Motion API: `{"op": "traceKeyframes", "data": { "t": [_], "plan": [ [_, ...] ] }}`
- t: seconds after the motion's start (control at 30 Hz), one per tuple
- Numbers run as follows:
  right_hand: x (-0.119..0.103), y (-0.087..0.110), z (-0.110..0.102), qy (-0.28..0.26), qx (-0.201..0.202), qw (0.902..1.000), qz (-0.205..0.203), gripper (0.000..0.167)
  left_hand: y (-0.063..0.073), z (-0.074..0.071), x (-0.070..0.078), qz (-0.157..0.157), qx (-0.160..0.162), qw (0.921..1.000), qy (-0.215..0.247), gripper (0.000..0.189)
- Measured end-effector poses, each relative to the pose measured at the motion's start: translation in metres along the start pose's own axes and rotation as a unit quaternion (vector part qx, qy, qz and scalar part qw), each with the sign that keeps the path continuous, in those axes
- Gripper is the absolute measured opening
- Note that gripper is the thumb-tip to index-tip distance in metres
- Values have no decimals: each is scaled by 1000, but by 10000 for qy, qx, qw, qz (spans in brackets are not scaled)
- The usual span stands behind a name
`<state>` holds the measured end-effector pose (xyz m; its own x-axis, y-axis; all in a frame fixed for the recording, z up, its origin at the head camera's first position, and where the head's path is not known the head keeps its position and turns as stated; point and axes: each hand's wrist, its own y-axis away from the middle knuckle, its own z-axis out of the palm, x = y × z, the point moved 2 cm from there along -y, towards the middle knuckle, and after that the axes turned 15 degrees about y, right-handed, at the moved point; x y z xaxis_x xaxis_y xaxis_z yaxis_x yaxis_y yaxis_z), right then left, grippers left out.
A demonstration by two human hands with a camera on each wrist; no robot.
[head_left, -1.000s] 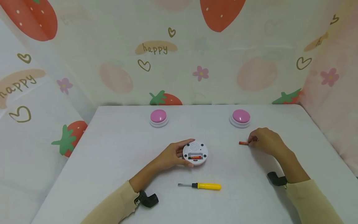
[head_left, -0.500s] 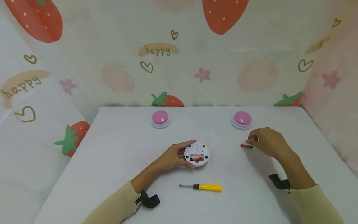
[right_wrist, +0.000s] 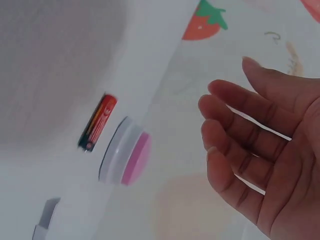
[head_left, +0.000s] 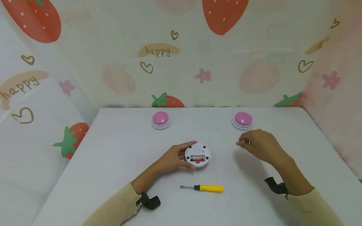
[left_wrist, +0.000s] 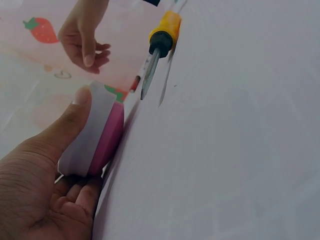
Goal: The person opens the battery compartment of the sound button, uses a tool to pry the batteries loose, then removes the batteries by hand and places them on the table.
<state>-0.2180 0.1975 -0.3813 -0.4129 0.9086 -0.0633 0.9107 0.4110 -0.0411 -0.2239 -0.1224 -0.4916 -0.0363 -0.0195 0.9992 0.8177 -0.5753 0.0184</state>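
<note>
My left hand [head_left: 173,158] grips a round push-button device [head_left: 197,149] by its side, white base up and pink button [left_wrist: 111,137] down. Its battery compartment is uncovered, with one red battery [head_left: 197,159] inside. My right hand [head_left: 261,146] hovers over the table to the right of the device. Its fingers are loosely bent and hold nothing, as the right wrist view [right_wrist: 270,145] makes plain. A loose red and black battery [right_wrist: 98,121] lies on the table near that hand; in the head view the hand hides it.
A yellow-handled screwdriver [head_left: 209,188] lies in front of the device. Toward the back of the white table stand two more pink-topped buttons, one left [head_left: 160,120] and one right [head_left: 242,120]. A grey piece [right_wrist: 46,219] shows low in the right wrist view. Patterned cloth [head_left: 226,62] hangs behind.
My right hand has moved left from beside the loose battery, which showed at its fingertips earlier and is now covered in the head view. The left hand and device stay put.
</note>
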Motion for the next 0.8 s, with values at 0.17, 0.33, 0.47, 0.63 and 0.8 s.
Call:
{"op": "traceKeyframes", "data": {
  "t": [0.17,0.33,0.47,0.63,0.8],
  "plan": [
    [-17,-1,-1,-93,43,9996,-255,14,0,-1,-1,0,-28,10000,-6,92],
    [-38,-5,0,-285,150,9982,-502,12,1,-1,0,19,11,10000,-16,93],
    [-55,-9,6,-365,253,9968,-661,14,1,-2,1,28,61,10000,-17,93],
    [-77,-12,13,-331,254,9956,-844,17,0,-1,1,52,13,10000,41,91],
    [-94,-15,20,-7,157,9952,-965,19,-1,0,1,90,-53,9999,44,91]
  ]
}}
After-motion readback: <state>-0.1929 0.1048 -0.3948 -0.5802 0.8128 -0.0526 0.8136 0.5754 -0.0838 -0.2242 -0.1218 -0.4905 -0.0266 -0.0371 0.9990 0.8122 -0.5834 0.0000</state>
